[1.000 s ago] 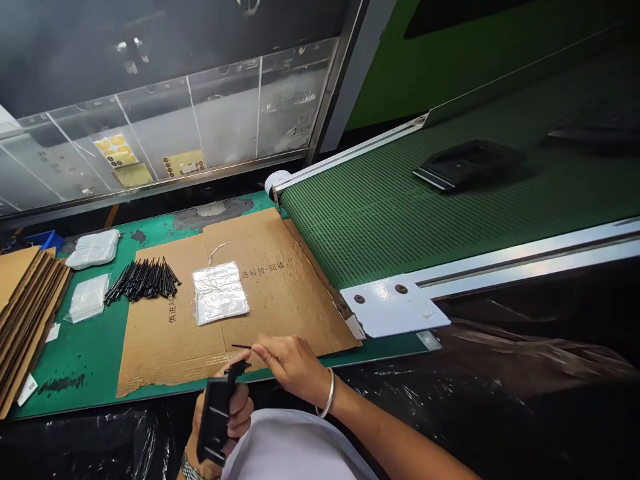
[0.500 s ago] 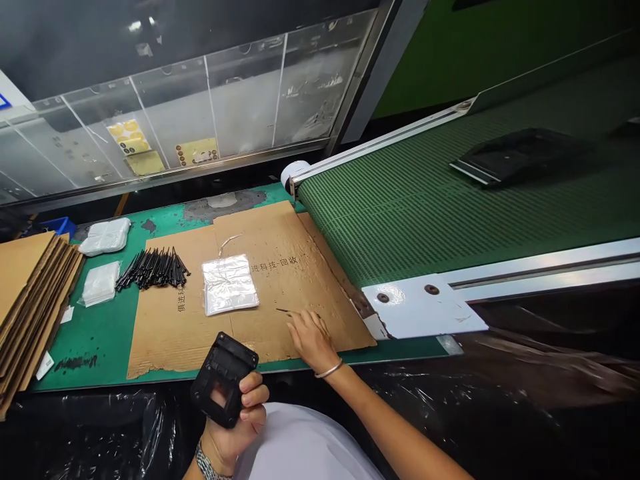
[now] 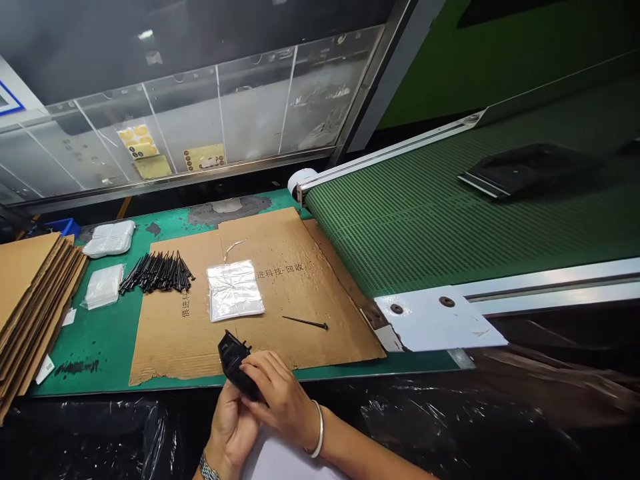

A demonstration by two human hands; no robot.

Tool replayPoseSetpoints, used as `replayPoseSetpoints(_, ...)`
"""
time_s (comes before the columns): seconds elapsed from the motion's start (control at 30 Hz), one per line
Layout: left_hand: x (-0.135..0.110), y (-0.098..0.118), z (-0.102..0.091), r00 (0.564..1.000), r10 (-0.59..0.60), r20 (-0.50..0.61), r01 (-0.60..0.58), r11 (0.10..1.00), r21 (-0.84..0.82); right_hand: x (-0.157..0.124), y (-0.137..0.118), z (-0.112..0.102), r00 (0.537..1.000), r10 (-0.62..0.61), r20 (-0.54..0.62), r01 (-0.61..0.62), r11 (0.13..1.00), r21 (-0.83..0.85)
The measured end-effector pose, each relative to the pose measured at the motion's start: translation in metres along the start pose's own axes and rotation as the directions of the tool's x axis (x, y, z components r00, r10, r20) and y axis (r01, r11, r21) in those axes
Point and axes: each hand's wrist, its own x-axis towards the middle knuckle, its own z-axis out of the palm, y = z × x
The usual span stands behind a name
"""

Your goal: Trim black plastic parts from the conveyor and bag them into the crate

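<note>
- Plastic part (image 3: 233, 363), black and chunky, is held in both hands right over the near edge of the cardboard sheet (image 3: 320, 333)
- left hand (image 3: 230, 427) is cupped underneath it, fingers curled up around it, with a metal-band wristwatch (image 3: 208, 468) on that wrist
- right hand (image 3: 277, 390) is closed over the top of the part, fingers wrapped across it, and there's a silver bangle (image 3: 317, 430) on that wrist
- loose black pin (image 3: 305, 323) lies alone on the cardboard, near the right hand but not touching it
- pile of black pins (image 3: 157, 272) sits on the far left of the sheet, partly on the green mat (image 3: 95, 350), all pointing roughly the same way
- shiny clear bag (image 3: 235, 291) lies flat in the middle of the cardboard, with printed Chinese characters (image 3: 280, 270) just beside it
- two white bagged packs (image 3: 110, 239) are on the mat left of the pins, and a stack of cardboard sheets (image 3: 30, 307) is at the far left edge
- green mesh conveyor belt (image 3: 400, 227) runs off to the right, carrying a black tray-like piece (image 3: 525, 170), with a white metal bracket (image 3: 435, 319) on its frame
- black plastic sheeting (image 3: 90, 433) covers the area below the mat
</note>
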Motion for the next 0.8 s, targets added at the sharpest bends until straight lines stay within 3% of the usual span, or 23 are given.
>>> replayPoseSetpoints(0.1,0.005,-0.005,-0.004,0.993,-0.113,-0.02,0.114,0.993,0.033,0.003,0.029,0.006,0.983,0.165,0.082,-0.176,0.97,0.167)
replayPoseSetpoints(0.17,0.01,-0.006,-0.01,0.969,-0.221,-0.112,0.232,0.968,0.1,0.007,0.056,0.012,0.933,0.311,0.179,-0.344,0.916,0.205)
replayPoseSetpoints(0.23,0.016,-0.003,-0.018,0.95,-0.244,-0.194,0.273,0.952,0.137,0.012,0.085,0.02,0.869,0.423,0.259,-0.463,0.878,0.121)
replayPoseSetpoints(0.3,0.023,0.002,-0.025,0.957,-0.181,-0.225,0.216,0.966,0.142,0.02,0.11,0.027,0.837,0.468,0.285,-0.489,0.872,0.005)
replayPoseSetpoints(0.4,0.033,0.013,-0.031,0.967,-0.057,-0.25,0.102,0.98,0.17,0.036,0.131,0.035,0.85,0.471,0.236,-0.455,0.882,-0.121)
replayPoseSetpoints(0.5,0.043,0.023,-0.035,0.958,0.056,-0.28,0.01,0.974,0.227,0.059,0.133,0.046,0.865,0.458,0.205,-0.412,0.882,-0.23)
replayPoseSetpoints(0.6,0.055,0.03,-0.04,0.95,0.19,-0.248,-0.11,0.946,0.304,0.087,0.132,0.067,0.858,0.436,0.27,-0.361,0.888,-0.286)
replayPoseSetpoints(0.7,0.074,0.037,-0.05,0.936,0.316,-0.156,-0.224,0.875,0.428,0.11,0.135,0.09,0.822,0.456,0.34,-0.348,0.876,-0.334)
replayPoseSetpoints(0.8,0.099,0.043,-0.065,0.899,0.438,-0.015,-0.337,0.712,0.616,0.118,0.139,0.103,0.77,0.525,0.362,-0.387,0.836,-0.39)
